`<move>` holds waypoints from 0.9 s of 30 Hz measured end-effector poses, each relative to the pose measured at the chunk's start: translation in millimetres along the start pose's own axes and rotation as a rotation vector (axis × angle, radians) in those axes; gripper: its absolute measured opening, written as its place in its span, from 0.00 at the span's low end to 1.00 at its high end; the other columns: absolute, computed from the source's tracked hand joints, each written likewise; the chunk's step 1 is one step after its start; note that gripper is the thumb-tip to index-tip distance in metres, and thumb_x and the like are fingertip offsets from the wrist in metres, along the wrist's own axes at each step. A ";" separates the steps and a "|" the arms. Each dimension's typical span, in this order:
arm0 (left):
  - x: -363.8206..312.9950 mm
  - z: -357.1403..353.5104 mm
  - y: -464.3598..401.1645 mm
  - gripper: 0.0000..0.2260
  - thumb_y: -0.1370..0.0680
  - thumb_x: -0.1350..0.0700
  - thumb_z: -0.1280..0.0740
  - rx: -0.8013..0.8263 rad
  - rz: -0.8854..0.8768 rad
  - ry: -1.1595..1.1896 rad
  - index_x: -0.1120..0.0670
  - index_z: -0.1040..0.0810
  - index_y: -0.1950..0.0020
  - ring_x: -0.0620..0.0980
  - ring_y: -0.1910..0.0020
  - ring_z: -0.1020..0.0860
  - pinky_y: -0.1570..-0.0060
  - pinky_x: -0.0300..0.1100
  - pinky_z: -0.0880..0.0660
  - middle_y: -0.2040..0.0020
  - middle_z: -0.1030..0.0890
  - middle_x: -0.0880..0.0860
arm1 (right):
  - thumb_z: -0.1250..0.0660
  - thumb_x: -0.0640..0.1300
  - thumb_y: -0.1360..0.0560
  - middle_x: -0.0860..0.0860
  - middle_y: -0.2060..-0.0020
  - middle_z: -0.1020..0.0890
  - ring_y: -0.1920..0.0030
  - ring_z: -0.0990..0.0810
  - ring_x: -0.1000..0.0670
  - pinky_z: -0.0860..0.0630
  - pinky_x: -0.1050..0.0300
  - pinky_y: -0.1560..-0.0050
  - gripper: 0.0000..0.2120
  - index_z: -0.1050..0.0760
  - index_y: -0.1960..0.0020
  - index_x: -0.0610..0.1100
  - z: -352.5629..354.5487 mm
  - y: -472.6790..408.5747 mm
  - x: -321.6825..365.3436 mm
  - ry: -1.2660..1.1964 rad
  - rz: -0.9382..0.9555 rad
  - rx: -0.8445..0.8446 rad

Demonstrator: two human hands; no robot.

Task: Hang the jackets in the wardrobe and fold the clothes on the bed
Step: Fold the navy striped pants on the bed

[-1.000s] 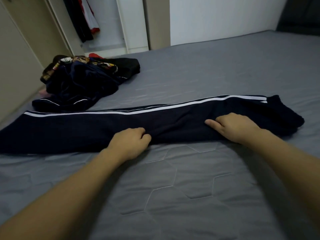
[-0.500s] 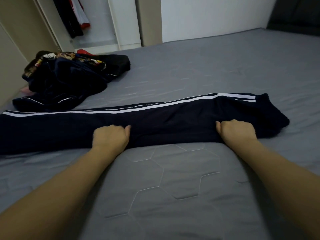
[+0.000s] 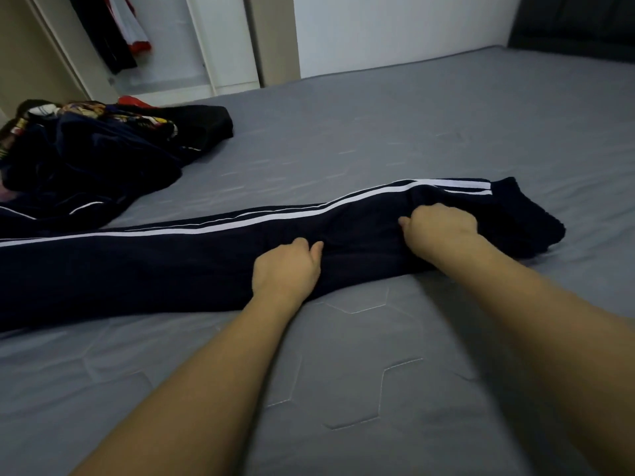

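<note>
Both the left hand (image 3: 287,267) and right hand (image 3: 441,225) grip the navy white-striped cotton track pants (image 3: 165,269) beneath them, fingers curled into the cloth, likely bunching it to fold.

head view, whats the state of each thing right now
track pants: laid flat lengthwise across the bed, not yet folded
left hand: fingers curled, gripping the pants' near edge
right hand: fingers curled, gripping the pants near the waistband end
clothes pile: heaped, unfolded
wardrobe: open, clothes hanging inside
bed: covered with a grey quilted sheet
</note>
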State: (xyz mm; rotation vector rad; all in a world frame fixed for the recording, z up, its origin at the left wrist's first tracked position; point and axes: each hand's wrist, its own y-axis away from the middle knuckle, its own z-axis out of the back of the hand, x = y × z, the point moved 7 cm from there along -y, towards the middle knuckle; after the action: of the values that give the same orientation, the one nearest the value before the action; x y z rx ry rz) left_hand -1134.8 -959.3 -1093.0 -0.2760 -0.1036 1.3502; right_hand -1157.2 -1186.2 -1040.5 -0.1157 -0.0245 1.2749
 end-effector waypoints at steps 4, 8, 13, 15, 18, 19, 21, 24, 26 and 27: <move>6.1 5.8 1.6 0.21 0.17 0.40 0.51 -0.044 -0.050 -0.047 0.54 0.28 0.50 0.58 0.56 0.21 0.64 0.46 0.35 0.56 0.19 0.54 | 0.48 0.58 0.19 0.45 0.38 0.26 0.38 0.28 0.41 0.34 0.46 0.40 0.22 0.29 0.35 0.44 -10.8 39.4 60.1 -0.244 0.248 -0.251; 64.6 19.9 11.1 0.16 0.16 0.45 0.49 -0.057 -0.097 -0.196 0.54 0.28 0.48 0.58 0.56 0.22 0.63 0.47 0.35 0.52 0.21 0.55 | 0.53 0.62 0.20 0.49 0.27 0.37 0.27 0.39 0.46 0.45 0.48 0.27 0.27 0.39 0.25 0.51 -46.8 41.0 49.8 -0.174 0.253 -0.090; 181.9 56.6 41.8 0.13 0.17 0.49 0.44 -0.040 -0.019 -0.315 0.56 0.27 0.51 0.61 0.59 0.22 0.61 0.50 0.33 0.55 0.20 0.57 | 0.49 0.51 0.18 0.44 0.23 0.48 0.23 0.50 0.43 0.58 0.38 0.25 0.26 0.49 0.22 0.47 -33.5 39.9 79.0 -0.047 0.161 0.030; 221.4 72.9 55.9 0.14 0.18 0.48 0.44 -0.051 0.094 -0.276 0.57 0.26 0.51 0.61 0.56 0.23 0.57 0.52 0.32 0.54 0.20 0.58 | 0.43 0.43 0.23 0.42 0.23 0.49 0.23 0.52 0.42 0.59 0.38 0.25 0.31 0.49 0.22 0.44 -15.5 52.1 113.2 -0.167 0.133 -0.015; 281.0 100.4 86.0 0.17 0.18 0.46 0.44 -0.131 0.243 -0.252 0.58 0.24 0.47 0.62 0.50 0.26 0.48 0.56 0.33 0.48 0.22 0.59 | 0.42 0.47 0.23 0.41 0.24 0.43 0.23 0.49 0.43 0.59 0.41 0.24 0.30 0.43 0.23 0.41 10.1 86.0 195.6 -0.422 0.219 -0.113; 302.0 108.3 99.1 0.18 0.19 0.45 0.44 -0.151 0.279 -0.261 0.58 0.24 0.45 0.62 0.47 0.26 0.44 0.57 0.34 0.45 0.23 0.59 | 0.44 0.51 0.21 0.42 0.23 0.44 0.23 0.50 0.44 0.60 0.42 0.24 0.30 0.43 0.23 0.41 12.6 99.3 228.4 -0.454 0.286 -0.110; 350.6 120.2 128.3 0.20 0.19 0.44 0.43 -0.158 0.380 -0.255 0.57 0.25 0.37 0.63 0.38 0.30 0.36 0.60 0.39 0.36 0.26 0.60 | 0.49 0.59 0.20 0.45 0.22 0.48 0.22 0.54 0.47 0.64 0.44 0.25 0.32 0.47 0.22 0.44 8.2 123.7 293.1 -0.429 0.425 -0.046; 438.6 131.1 172.5 0.26 0.20 0.43 0.42 -0.110 0.689 -0.079 0.56 0.36 0.26 0.64 0.28 0.40 0.28 0.60 0.48 0.26 0.38 0.63 | 0.55 0.63 0.20 0.47 0.21 0.53 0.22 0.58 0.48 0.66 0.44 0.25 0.33 0.50 0.21 0.46 4.7 145.9 370.8 -0.367 0.552 0.023; 488.8 131.7 194.8 0.30 0.21 0.43 0.42 -0.071 0.901 0.150 0.56 0.42 0.24 0.64 0.26 0.42 0.27 0.57 0.47 0.24 0.41 0.63 | 0.57 0.64 0.20 0.48 0.21 0.51 0.22 0.56 0.48 0.64 0.44 0.24 0.33 0.48 0.21 0.47 9.0 158.0 413.8 -0.358 0.605 0.047; 507.8 131.7 201.3 0.31 0.22 0.43 0.41 -0.070 0.974 0.261 0.57 0.42 0.24 0.64 0.27 0.41 0.27 0.56 0.44 0.25 0.40 0.63 | 0.57 0.65 0.21 0.48 0.21 0.50 0.22 0.55 0.48 0.63 0.44 0.24 0.34 0.47 0.21 0.47 11.8 164.8 435.1 -0.365 0.639 0.058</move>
State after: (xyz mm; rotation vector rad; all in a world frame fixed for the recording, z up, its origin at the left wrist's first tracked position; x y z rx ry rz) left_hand -1244.3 -409.2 -1060.8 -0.6046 0.2362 2.2587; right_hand -1188.0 -722.5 -1065.3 0.1769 -0.2825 1.9195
